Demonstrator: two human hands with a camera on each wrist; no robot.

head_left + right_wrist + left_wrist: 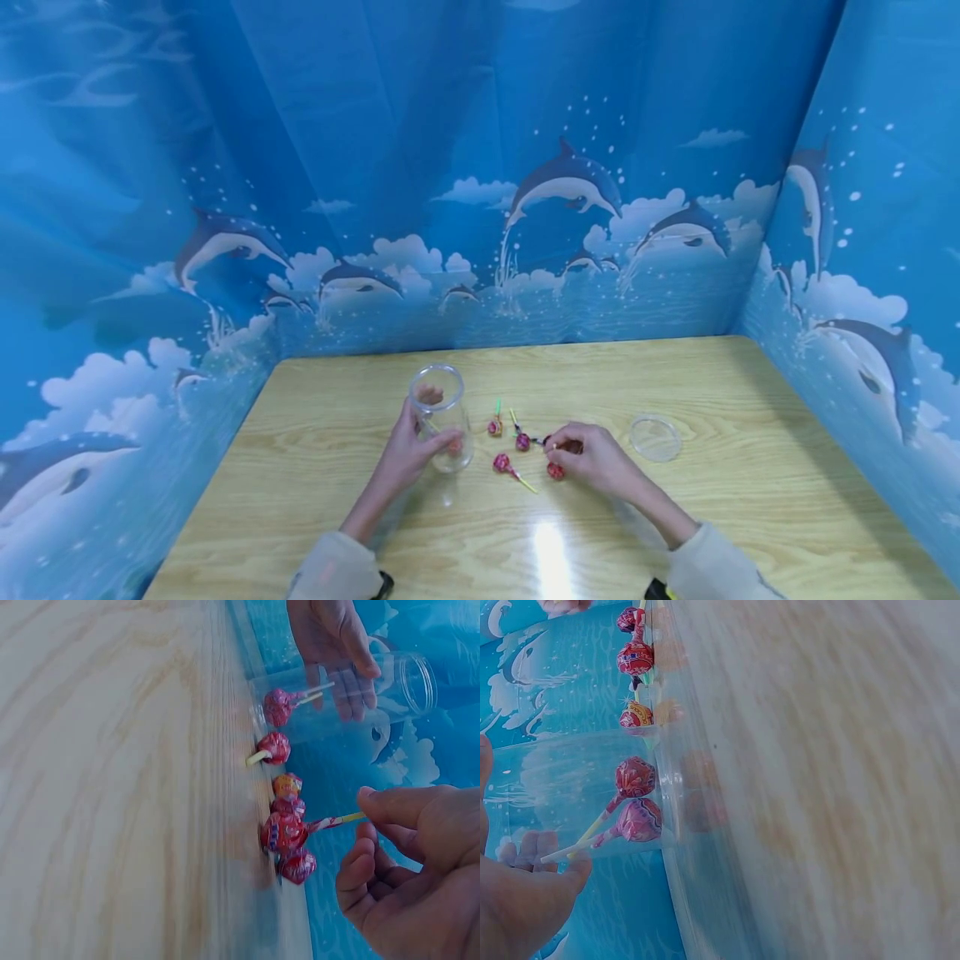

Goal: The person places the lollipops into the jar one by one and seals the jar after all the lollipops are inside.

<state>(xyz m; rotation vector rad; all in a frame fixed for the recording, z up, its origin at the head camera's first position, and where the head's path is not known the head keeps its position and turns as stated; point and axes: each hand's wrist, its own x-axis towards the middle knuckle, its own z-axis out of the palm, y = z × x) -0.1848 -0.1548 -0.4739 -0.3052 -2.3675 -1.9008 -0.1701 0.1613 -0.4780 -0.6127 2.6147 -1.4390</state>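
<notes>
My left hand (408, 450) grips a clear jar (459, 421), which stands upright and uncapped on the table. Through its wall, in the left wrist view, two wrapped lollipops lean inside, a red one (635, 777) and a pink one (640, 820), heads down. Right of the jar, my right hand (588, 454) pinches the yellow stick of a red lollipop (285, 831) between thumb and finger, its head low by the tabletop. Between the hands lie several other lollipops, among them a red one (501, 462) and a red and orange one (495, 427).
A round clear lid (656, 438) lies flat on the wooden table (720, 508), to the right of my right hand. Blue dolphin-print curtains (420, 167) stand along the table's back and sides.
</notes>
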